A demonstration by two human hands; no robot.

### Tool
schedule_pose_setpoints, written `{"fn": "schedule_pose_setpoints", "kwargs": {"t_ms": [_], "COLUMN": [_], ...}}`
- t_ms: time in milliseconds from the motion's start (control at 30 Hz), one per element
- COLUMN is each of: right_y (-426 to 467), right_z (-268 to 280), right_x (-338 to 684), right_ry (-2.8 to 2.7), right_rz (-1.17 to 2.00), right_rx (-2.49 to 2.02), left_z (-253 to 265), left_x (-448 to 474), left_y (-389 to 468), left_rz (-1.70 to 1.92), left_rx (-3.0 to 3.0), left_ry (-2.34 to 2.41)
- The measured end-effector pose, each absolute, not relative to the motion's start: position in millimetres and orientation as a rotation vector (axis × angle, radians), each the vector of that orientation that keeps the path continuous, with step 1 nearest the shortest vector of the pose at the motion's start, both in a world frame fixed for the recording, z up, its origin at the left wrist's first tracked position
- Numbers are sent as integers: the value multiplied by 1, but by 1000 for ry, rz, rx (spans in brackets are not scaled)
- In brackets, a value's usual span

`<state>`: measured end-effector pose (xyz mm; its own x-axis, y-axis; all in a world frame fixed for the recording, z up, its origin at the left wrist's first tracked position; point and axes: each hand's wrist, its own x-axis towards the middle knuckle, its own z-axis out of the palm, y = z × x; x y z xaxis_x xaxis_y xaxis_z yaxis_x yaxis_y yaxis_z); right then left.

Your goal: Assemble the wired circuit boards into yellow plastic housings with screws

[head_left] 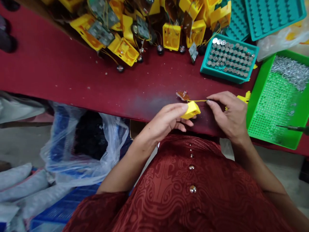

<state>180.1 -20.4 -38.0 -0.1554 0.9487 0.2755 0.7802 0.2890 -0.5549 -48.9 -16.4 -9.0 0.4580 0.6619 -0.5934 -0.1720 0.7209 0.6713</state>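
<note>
My left hand (172,117) grips a small yellow plastic housing (192,110) over the front edge of the table. Just beyond the housing is a brown circuit board (182,95) with thin yellow wires (198,100) running from it to the right. The thumb and forefinger of my right hand (228,111) pinch the end of these wires. Whether anything small sits at the wire end, between those fingertips, is hidden. Yellow plastic bits (245,97) lie behind my right hand.
Along the far side are piled yellow housings (171,36) with boards and dangling wires. A teal tray (228,76) holds rows of silvery cylinders. On the right stands a green basket (262,96) with many screws and a screwdriver (293,128). A plastic-lined blue crate (58,135) stands below, left.
</note>
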Motion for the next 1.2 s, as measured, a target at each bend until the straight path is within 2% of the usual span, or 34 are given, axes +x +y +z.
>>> {"fn": "schedule_pose_setpoints", "kwargs": {"t_ms": [200,433,567,800,900,1067,1200], "right_y": [-15,-14,-13,-24,-30,-24,-18], "right_z": [-27,-26,-24,-36,-37,-23,-15], "right_x": [175,174,175,176,174,172,176], "right_ry": [-1786,-1691,-1738,-2007,-1942,-1429,-1267], "right_rz": [559,678,640,311,462,1010,1088], "right_rx": [-1578,-1559,-1526,-1408,-1436,-1511,-1501], "left_z": [-11,-9,-8,-14,-14,-2,9], "left_x": [-45,-41,-39,-48,-53,-51,-44], "left_y": [-13,-17,-22,-30,-33,-27,-18], "left_rz": [504,577,684,614,619,812,826], "left_rx": [98,95,442,1213,1401,1797,2071], "left_ry": [763,790,975,1402,1383,1321,1306]}}
